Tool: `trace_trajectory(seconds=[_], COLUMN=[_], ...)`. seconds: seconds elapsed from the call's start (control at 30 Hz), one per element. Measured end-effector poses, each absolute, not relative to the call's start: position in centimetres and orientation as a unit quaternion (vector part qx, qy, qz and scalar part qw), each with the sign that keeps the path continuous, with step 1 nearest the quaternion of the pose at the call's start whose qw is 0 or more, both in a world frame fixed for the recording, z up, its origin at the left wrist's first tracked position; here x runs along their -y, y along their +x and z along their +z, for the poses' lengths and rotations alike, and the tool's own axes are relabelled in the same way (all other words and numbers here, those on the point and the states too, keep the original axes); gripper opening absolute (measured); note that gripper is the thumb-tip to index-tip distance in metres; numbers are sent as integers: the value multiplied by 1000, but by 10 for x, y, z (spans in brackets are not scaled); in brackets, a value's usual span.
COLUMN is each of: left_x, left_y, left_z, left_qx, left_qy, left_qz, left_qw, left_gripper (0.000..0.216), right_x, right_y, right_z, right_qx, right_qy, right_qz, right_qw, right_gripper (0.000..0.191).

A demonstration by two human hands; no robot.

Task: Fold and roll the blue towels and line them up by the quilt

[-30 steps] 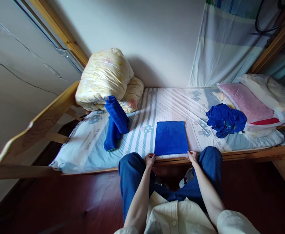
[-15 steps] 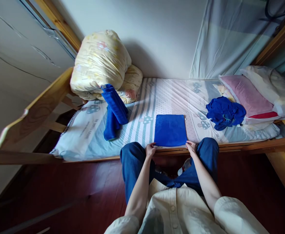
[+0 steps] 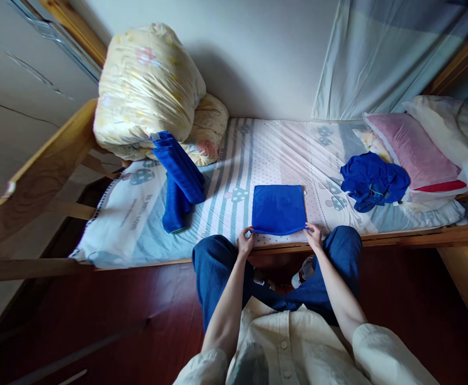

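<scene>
A flat, folded blue towel [image 3: 279, 208] lies on the patterned bed sheet [image 3: 282, 155] near the bed's front edge. My left hand [image 3: 244, 241] pinches its near left corner and my right hand [image 3: 313, 236] pinches its near right corner. The near edge is lifted slightly off the sheet and sags between my hands. Both hands are closed on the cloth.
Folded blue towels [image 3: 179, 177] lean against a rolled yellow quilt [image 3: 149, 88] at the left. A crumpled blue cloth [image 3: 372, 181] lies beside a pink pillow [image 3: 412, 154] at the right. A wooden bed rail [image 3: 418, 235] runs along the front; the floor is dark red.
The towel's near edge has been raised from the bed's front edge, so the towel looks shorter. My hands moved up with it, and the view tilted down.
</scene>
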State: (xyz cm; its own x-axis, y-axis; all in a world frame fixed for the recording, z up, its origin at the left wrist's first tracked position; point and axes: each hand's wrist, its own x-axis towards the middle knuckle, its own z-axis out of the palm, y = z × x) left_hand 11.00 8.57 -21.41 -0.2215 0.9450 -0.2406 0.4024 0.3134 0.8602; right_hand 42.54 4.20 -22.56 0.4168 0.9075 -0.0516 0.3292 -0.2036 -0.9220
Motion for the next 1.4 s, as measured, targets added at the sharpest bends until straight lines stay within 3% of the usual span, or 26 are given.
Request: trace_trajectory(seconds=[0.17,0.33,0.5,0.57,0.87,1.4], left_x=[-92,-95,-90,-86,-74,-84], left_y=[111,107,104,104,105,107], left_z=[-220,-223,-220,-219,-220,-248], left_qx=[-700,-733,-753,-759,-781,-817], left_qy=[447,472,485,483,473,432], left_qz=[310,271,246,241,214,163], left_qw=[462,407,371,364,346,345], left_gripper=[23,27,22,21,23,23], right_x=[-51,-54,-51,-47,-36,-40], right_y=[423,428,428,428,427,425], right_z=[-226,-225,-222,-221,-221,-241], right_qx=[398,404,449,458,442,394], right_qy=[-736,-777,-801,-805,-823,-849], right_qz=[357,322,288,285,275,279], right_qw=[416,359,271,245,226,212], right_gripper=[17,22,14,21,33,28])
